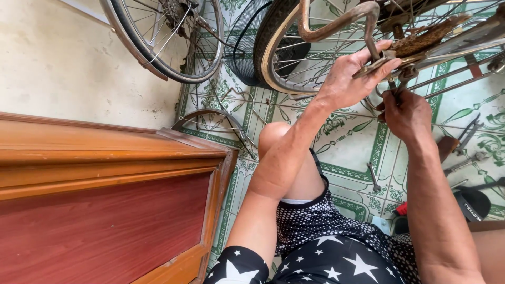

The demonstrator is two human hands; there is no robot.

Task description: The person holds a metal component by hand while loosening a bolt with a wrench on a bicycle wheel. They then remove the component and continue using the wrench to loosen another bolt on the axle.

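My left hand is raised and grips a rusty bracket on an old bicycle frame. Just below and to the right, my right hand is closed around a small tool or bolt under that bracket; what it holds is mostly hidden by the fingers. A rusty chain runs along the frame above my right hand. The bicycle's wheel with a worn tyre stands behind my left forearm.
A second bicycle wheel leans by the pale wall. A mudguard with stays lies on the patterned tile floor. A spanner and pliers lie on the tiles. A wooden cabinet fills the left.
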